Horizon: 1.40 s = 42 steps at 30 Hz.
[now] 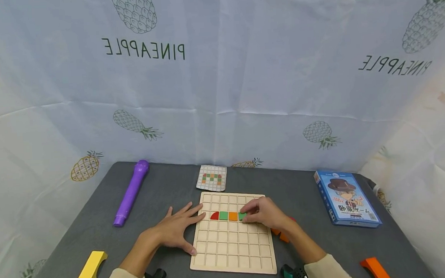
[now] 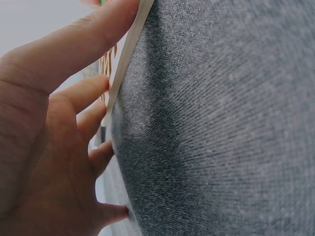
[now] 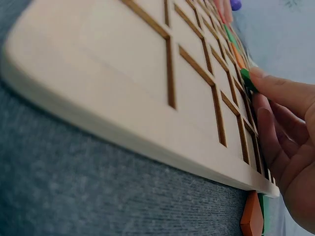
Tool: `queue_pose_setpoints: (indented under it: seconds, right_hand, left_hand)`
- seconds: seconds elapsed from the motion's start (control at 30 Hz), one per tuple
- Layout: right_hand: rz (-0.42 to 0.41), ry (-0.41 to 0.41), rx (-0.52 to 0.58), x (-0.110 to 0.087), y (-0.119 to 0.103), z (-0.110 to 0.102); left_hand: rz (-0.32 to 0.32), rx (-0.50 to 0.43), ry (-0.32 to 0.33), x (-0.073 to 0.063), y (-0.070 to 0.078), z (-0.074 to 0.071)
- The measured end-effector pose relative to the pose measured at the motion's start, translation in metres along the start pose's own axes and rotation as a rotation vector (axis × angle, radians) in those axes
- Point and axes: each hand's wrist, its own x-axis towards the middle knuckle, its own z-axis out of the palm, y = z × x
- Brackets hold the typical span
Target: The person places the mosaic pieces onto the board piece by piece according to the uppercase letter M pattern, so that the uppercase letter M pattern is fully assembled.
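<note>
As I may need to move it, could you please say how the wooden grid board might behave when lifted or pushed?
The board is probably stiff, since its visible edge looks thick and straight. It would likely slide rather than roll, lying flat on the table. Tilted, it might shed the coloured tiles on its face.

This looks like a little play spot, but I can't tell if it's in a home. Past the fingers (image 1: pixel 250 205), a pale cloth (image 1: pixel 242 79) with pineapples hangs like a wall. Under them is a wooden board (image 1: pixel 221 249) with squares on a gray tabletop (image 1: pixel 293 194). A blue game box (image 1: pixel 348 199) lies to their right.
</note>
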Motion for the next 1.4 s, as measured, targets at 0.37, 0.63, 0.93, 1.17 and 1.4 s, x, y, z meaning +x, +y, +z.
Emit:
queue_pose_setpoints:
  seconds: [0.37, 0.63, 0.93, 1.17, 1.4]
  right_hand:
    - [-0.008, 0.044, -0.065, 0.0006, -0.0028, 0.0053]
    - [-0.011, 0.053, -0.091, 0.0027, -0.0036, 0.0070]
    - [-0.003, 0.067, -0.102, 0.0041, -0.0036, 0.0077]
    - [-0.017, 0.057, -0.106, 0.0058, -0.0027, 0.0079]
    - [-0.027, 0.058, -0.102, 0.0060, -0.0020, 0.0082]
  left_hand:
    - [0.001, -0.002, -0.006, 0.0006, -0.0006, 0.0001]
    - [0.003, 0.003, -0.006, 0.0003, -0.0025, 0.0016]
    - [0.006, -0.001, -0.002, 0.0001, -0.0015, 0.0013]
    - [0.002, 0.002, -0.006, -0.0002, -0.0016, 0.0019]
    - [0.012, 0.004, -0.001, 0.0003, -0.0021, 0.0021]
